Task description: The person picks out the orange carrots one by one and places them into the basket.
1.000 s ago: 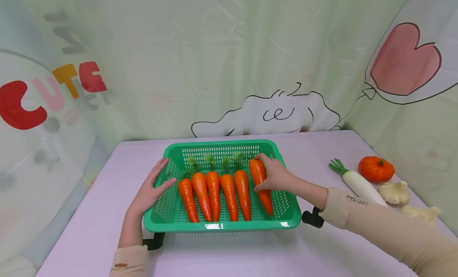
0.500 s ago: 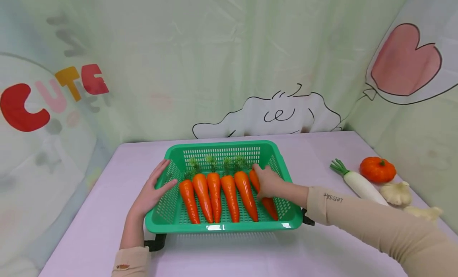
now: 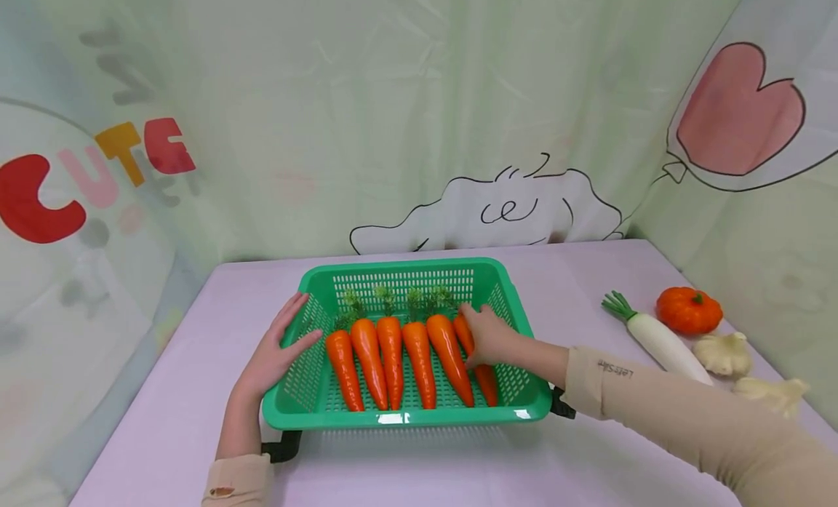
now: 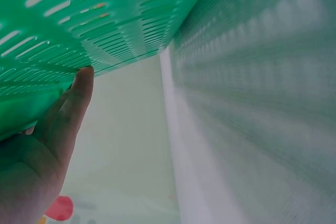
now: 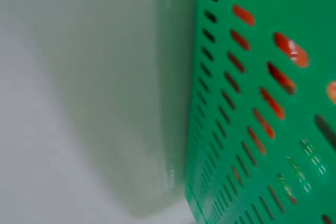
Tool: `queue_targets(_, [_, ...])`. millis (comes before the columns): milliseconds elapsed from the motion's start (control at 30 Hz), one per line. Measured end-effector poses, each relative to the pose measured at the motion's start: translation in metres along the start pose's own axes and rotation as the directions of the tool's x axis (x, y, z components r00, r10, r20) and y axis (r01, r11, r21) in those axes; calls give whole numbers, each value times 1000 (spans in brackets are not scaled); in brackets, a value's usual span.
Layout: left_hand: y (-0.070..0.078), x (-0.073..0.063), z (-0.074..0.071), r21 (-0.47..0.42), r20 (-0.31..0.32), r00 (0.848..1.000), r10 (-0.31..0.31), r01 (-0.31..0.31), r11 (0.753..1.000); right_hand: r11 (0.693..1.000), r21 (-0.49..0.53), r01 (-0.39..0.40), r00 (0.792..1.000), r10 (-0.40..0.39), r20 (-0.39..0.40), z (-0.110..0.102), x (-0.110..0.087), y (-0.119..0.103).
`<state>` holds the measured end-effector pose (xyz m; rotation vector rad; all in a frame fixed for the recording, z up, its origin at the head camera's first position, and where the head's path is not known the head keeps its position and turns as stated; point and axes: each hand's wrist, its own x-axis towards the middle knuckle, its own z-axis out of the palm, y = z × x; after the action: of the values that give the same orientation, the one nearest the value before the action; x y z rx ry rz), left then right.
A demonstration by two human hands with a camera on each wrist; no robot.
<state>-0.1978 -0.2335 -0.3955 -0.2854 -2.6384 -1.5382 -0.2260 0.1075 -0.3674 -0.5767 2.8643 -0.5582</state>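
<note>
A green plastic basket point(image 3: 406, 418) with slotted walls stands on the table, holding several orange carrots point(image 3: 419, 365) with leafy green tops, laid side by side. My right hand point(image 3: 491, 338) reaches inside and grips the rightmost carrot point(image 3: 486, 385) around its upper part, partly covering it. Another carrot point(image 3: 449, 360) leans close on its left. My left hand point(image 3: 268, 358) rests at the basket's left side, fingers straight and thumb extended over the rim. From the left wrist, a digit of that hand point(image 4: 47, 145) touches the slotted wall. The right wrist view shows only the basket's outer wall point(image 5: 252, 93).
Right of the basket lie a white radish point(image 3: 664, 343) with green leaves, an orange pumpkin point(image 3: 689, 310) and two pale garlic bulbs point(image 3: 722, 353). A printed curtain point(image 3: 419, 114) hangs behind the pale table point(image 3: 576, 456).
My right hand has lowered the rightmost carrot against the basket floor, and its tip has shifted slightly left lately. The neighbouring carrot's tip has swung right. The left hand stays in place.
</note>
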Motion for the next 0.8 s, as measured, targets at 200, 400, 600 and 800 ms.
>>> queue_targets(200, [-3, 1, -1, 3, 2, 1000, 0, 0, 1000, 997, 62, 55, 998, -52, -44, -7, -5, -3])
queue_targets(400, [-3, 1, -6, 89, -19, 1000, 2, 0, 996, 982, 167, 88, 993, -74, -87, -19, -17, -4])
queue_targets(600, [1, 2, -10, 179, -34, 999, 10, -4, 984, 952, 259, 161, 976, -114, -187, -35, -35, 5])
queue_targets(800, [-1, 0, -13, 283, 29, 999, 45, -52, 958, 932, 269, 241, 949, -169, -267, -46, -57, 23])
